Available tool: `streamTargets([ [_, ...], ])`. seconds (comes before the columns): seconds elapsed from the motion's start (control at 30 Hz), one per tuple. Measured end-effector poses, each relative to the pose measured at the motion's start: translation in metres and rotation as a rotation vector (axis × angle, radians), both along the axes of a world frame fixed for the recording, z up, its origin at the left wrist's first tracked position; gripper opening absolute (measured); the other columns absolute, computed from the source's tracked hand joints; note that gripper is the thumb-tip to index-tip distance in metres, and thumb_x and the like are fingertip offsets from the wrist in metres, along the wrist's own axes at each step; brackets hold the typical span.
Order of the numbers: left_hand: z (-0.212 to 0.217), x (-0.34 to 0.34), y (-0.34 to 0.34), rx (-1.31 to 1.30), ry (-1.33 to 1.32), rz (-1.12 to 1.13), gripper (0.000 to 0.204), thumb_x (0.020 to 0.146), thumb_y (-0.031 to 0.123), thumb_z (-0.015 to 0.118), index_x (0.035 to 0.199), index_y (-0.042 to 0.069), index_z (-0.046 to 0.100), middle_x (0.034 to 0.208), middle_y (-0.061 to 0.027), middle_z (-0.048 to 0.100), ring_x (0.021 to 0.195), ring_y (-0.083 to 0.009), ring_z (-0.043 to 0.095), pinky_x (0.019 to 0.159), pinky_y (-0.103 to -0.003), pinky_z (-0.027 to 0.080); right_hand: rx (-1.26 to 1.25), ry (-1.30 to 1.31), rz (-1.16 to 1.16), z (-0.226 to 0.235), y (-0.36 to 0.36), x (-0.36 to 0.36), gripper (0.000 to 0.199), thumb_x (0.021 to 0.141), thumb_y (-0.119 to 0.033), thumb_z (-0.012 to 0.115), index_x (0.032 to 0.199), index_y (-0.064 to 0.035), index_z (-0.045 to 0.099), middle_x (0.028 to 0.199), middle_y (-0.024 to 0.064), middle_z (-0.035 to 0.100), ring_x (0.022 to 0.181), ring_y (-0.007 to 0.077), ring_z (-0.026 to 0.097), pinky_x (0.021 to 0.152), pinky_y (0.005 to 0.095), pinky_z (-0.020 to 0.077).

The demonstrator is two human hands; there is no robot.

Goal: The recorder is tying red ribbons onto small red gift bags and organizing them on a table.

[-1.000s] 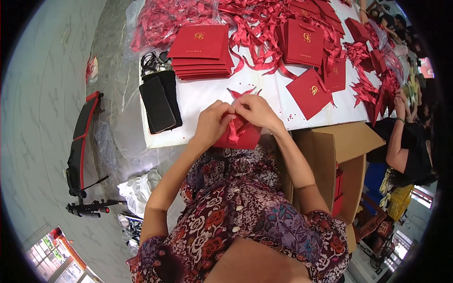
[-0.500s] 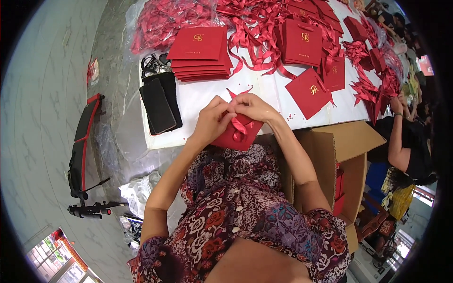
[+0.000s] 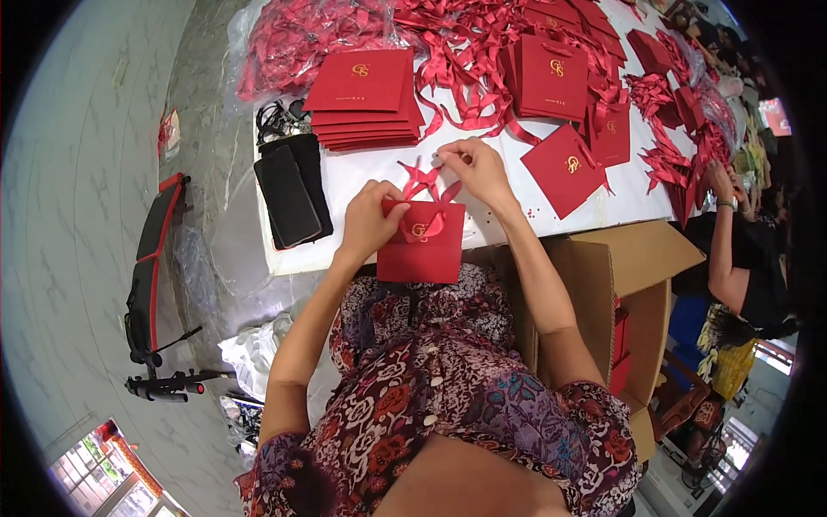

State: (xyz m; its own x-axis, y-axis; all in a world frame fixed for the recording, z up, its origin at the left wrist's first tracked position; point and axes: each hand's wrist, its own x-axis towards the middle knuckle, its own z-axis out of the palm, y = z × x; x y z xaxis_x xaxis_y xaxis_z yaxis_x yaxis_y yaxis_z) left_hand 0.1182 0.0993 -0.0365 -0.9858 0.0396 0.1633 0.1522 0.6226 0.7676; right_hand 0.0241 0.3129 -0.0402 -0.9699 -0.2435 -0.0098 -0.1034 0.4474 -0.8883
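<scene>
A small red paper gift bag (image 3: 419, 261) with a gold emblem lies at the table's front edge, close to my body. My left hand (image 3: 372, 219) grips its upper left edge, thumb on the front face. A red ribbon handle (image 3: 436, 226) loops over the bag's front, and more ribbon (image 3: 419, 179) spreads on the white table beyond its top edge. Above and right of the bag, my right hand (image 3: 479, 172) is closed in a pinch. What sits between its fingertips is too small to make out.
A stack of flat red bags (image 3: 362, 86) is behind my left hand, beside a black phone (image 3: 289, 194) on dark cloth. Loose ribbons (image 3: 469, 82) and finished bags (image 3: 553, 77) cover the back. An open cardboard box (image 3: 594, 276) stands right, near another person's arm (image 3: 728, 250).
My hands have parted: the right moved up and right off the bag, the left slid slightly left. The bag now lies straighter, its emblem showing.
</scene>
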Motion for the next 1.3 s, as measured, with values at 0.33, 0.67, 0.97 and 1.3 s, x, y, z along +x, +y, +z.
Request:
streamTargets([
  [0.33,0.0,-0.028,0.014,-0.111,0.125,0.106,0.022,0.081,0.02,0.078,0.094,0.006,0.067,0.082,-0.0099,0.067,0.073,-0.0255,0.066,0.063,-0.036,0.051,0.588,0.034,-0.031,0.023,0.011,0.025,0.033,0.085,-0.036,0.072,0.084,-0.003,0.072,0.074,0.0123,0.07,0.07,0.0297,0.068,0.065,0.0398,0.0515],
  [0.67,-0.017,-0.027,0.026,-0.036,0.039,0.145,0.016,0.083,0.018,0.074,0.095,0.008,0.07,0.073,-0.0069,0.068,0.067,-0.0233,0.063,0.062,-0.037,0.05,0.362,0.004,-0.096,0.002,0.005,0.029,0.025,0.085,-0.026,0.073,0.085,-0.0015,0.071,0.083,0.0138,0.071,0.074,0.0284,0.069,0.068,0.0398,0.0539],
  [0.97,0.007,-0.023,0.037,0.102,-0.043,0.132,0.012,0.083,0.018,0.073,0.092,0.009,0.074,0.073,-0.0047,0.068,0.063,-0.0164,0.056,0.061,-0.031,0.048,-0.394,-0.264,0.004,0.001,-0.014,0.028,0.018,0.093,-0.014,0.068,0.1,0.0023,0.066,0.079,0.0025,0.067,0.069,0.0071,0.06,0.063,0.0225,0.049],
  [1.3,0.011,-0.014,0.024,0.118,0.105,0.123,0.032,0.085,0.011,0.074,0.115,0.005,0.066,0.104,-0.0065,0.069,0.085,-0.0152,0.063,0.078,-0.028,0.05,-0.528,-0.349,-0.066,0.013,0.001,0.027,0.016,0.097,-0.013,0.063,0.104,0.0013,0.066,0.08,-0.0002,0.065,0.068,0.0041,0.057,0.061,0.0208,0.0455],
])
